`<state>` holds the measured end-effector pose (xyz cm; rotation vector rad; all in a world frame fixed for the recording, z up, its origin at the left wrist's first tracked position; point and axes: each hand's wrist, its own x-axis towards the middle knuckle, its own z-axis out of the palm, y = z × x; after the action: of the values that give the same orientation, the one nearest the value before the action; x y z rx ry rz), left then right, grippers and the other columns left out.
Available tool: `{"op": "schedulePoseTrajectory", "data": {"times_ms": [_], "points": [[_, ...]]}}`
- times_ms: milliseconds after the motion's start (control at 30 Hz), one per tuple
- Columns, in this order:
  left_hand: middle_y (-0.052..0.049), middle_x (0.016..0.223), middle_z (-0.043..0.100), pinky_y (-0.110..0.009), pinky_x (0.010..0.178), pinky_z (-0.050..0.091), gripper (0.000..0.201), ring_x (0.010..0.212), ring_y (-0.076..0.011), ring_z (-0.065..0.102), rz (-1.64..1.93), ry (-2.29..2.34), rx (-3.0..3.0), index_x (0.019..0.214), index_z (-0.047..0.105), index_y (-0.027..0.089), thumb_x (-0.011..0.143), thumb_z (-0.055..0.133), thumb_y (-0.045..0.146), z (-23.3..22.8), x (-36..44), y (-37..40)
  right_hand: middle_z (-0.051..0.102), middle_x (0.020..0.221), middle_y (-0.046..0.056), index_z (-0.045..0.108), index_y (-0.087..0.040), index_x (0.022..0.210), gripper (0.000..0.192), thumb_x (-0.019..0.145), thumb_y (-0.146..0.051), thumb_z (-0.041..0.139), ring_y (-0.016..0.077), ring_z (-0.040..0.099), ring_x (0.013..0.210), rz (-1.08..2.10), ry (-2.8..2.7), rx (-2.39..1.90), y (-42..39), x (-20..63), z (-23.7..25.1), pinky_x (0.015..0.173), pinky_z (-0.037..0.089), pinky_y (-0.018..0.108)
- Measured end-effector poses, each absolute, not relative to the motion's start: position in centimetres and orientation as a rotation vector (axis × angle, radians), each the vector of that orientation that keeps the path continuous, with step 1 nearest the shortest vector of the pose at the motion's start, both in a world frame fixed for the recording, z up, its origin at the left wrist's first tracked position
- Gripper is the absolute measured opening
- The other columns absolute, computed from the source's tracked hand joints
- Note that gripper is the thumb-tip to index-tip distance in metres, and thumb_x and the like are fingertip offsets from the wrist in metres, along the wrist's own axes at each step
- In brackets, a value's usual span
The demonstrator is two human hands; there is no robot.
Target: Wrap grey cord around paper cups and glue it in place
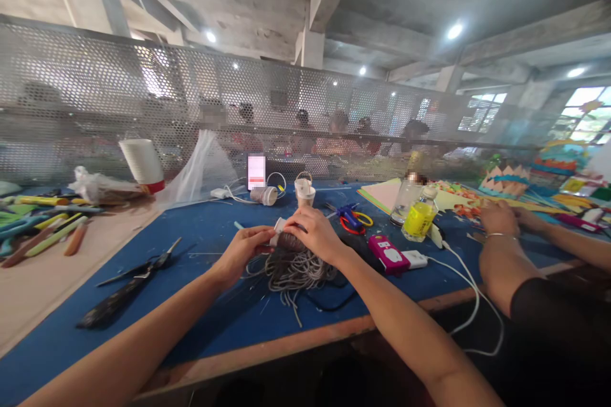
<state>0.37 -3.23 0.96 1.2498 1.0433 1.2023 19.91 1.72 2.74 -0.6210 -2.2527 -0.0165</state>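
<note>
While the blue mat (200, 235) covers most of the tabletop (42, 280), bare tan surface shows on the left. Concrete beams and ceiling lights overhead. A perforated metal screen (95, 82) runs along the far edge, with people seated behind it.

Both hands are at the middle of the mat. Left hand (241, 254) curled, fingertips pinching a small white piece (279, 226) at the top of a dark roll (291, 241). Right hand (317, 232) closed over the roll from above. Grey cord bundle (293, 270) lies under the roll, loose ends trailing toward the near edge.

Left of the hands: black scissors (133, 276), well apart, with open mat between. Further left, coloured sticks (48, 232) on the tan part. Far side: white paper cup stack (142, 162), tipped; clear plastic bag (203, 168); small white cups (304, 191).

Right of the hands: pink device (389, 255) just beside the right wrist, white cable (465, 283) hanging over the near edge, yellow bottle (420, 216), blue-handled scissors (351, 216). Another person's hands (499, 219) work at the right, near coloured paper sheets (382, 194).

Near edge is an orange-brown strip (286, 346). Most free room is on the left-front mat; the right side is crowded.
</note>
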Motion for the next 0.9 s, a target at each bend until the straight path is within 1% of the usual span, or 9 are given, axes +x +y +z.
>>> {"op": "schedulePoseTrajectory", "data": {"times_ms": [167, 367, 567, 900], "points": [[-0.007, 0.087, 0.071, -0.030, 0.076, 0.049, 0.032, 0.080, -0.0200, 0.061, 1.182, 1.039, 1.248, 0.090, 0.075, 0.016, 0.070, 0.071, 0.041, 0.83, 0.41, -3.18, 0.062, 0.088, 0.002, 0.066, -0.021, 0.092, 0.018, 0.091, -0.034, 0.053, 0.0137, 0.055, 0.086, -0.107, -2.272, -0.619, 1.58, 19.87, 2.73, 0.080, 0.038, 0.027], [-0.005, 0.083, 0.069, -0.028, 0.072, 0.049, 0.028, 0.075, -0.0179, 0.058, 1.193, 1.102, 1.286, 0.082, 0.075, 0.018, 0.065, 0.075, 0.041, 0.62, 0.59, -3.06, 0.063, 0.086, 0.002, 0.068, -0.022, 0.091, 0.023, 0.092, -0.037, 0.050, 0.0138, 0.054, 0.083, -0.173, -2.297, -0.632, 1.55, 19.93, 2.69, 0.077, 0.037, 0.026], [-0.004, 0.081, 0.069, -0.027, 0.070, 0.048, 0.028, 0.075, -0.0176, 0.059, 1.174, 1.144, 1.316, 0.080, 0.074, 0.018, 0.064, 0.075, 0.041, 0.64, 0.69, -3.17, 0.062, 0.086, 0.002, 0.068, -0.024, 0.092, 0.020, 0.092, -0.036, 0.052, 0.0135, 0.054, 0.081, -0.169, -2.312, -0.649, 1.53, 19.88, 2.53, 0.076, 0.038, 0.026], [-0.005, 0.082, 0.071, -0.027, 0.067, 0.048, 0.035, 0.075, -0.0190, 0.060, 1.165, 1.195, 1.358, 0.081, 0.076, 0.019, 0.060, 0.075, 0.046, 0.95, 0.90, -3.35, 0.061, 0.085, 0.002, 0.067, -0.024, 0.092, 0.015, 0.090, -0.032, 0.055, 0.0138, 0.054, 0.082, -0.135, -2.315, -0.661, 1.26, 19.85, 2.64, 0.077, 0.038, 0.026]]}}
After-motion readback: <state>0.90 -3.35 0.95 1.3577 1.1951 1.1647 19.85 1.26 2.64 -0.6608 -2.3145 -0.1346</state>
